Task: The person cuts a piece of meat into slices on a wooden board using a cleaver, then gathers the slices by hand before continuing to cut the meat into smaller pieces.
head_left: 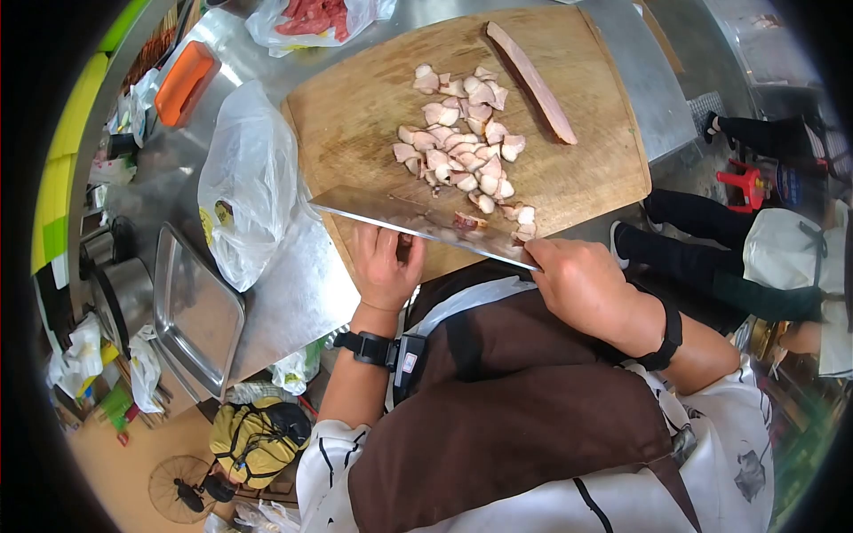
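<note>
My right hand (582,282) is closed around the handle end of a cleaver (413,220). The wide blade stretches left across the near part of a wooden cutting board (346,107), partly hiding the wood. Against the blade's near side, my left hand (386,265) has its fingers curled; a small dark reddish bit shows by the thumb, too little to name. Beyond the blade lies a loose pile of sliced meat (462,147), pale with brownish edges. Farther off, a long uncut strip of meat (533,84) rests at a slant. A reddish scrap (468,221) shows by the blade.
Left of the board sit a white plastic bag (249,178), a metal tray (195,306) and an orange container (187,82). Red meat (313,18) lies in a bag at the back. Other people's legs (684,253) and a red stool (742,185) are at the right.
</note>
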Tool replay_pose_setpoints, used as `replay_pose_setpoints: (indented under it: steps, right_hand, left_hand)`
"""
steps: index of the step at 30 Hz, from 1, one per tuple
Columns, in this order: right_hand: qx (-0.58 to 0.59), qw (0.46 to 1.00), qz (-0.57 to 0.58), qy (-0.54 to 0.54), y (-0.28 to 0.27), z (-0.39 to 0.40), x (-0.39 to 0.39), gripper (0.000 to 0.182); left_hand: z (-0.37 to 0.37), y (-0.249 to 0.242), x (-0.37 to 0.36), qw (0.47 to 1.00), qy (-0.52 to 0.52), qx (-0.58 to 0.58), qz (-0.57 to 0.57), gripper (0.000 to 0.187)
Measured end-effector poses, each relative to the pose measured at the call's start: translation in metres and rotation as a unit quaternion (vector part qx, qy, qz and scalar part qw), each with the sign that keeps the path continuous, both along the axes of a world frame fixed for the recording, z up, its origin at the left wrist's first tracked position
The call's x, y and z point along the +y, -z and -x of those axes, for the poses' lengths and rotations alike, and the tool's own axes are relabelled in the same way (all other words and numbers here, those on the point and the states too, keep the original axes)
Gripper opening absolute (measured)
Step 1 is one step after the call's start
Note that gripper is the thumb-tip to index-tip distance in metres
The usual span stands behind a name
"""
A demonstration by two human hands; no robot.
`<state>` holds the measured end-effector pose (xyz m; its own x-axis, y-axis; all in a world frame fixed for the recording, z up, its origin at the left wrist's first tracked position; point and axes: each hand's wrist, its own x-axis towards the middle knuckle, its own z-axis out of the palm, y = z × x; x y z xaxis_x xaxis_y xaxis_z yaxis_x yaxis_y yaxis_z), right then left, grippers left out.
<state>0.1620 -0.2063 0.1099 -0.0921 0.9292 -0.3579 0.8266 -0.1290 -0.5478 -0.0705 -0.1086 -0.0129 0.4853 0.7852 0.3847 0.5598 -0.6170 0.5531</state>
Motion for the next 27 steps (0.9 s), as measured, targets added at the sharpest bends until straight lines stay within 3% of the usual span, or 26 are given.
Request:
replay_pose_setpoints:
  steps: [27]
  right_hand:
    - [0.010,0.999,0.046,-0.015,-0.011,0.003,0.008,0.009]
  left_hand:
    - [0.005,0.019,0.008,0.999,0.013,0.002,0.032,0.039]
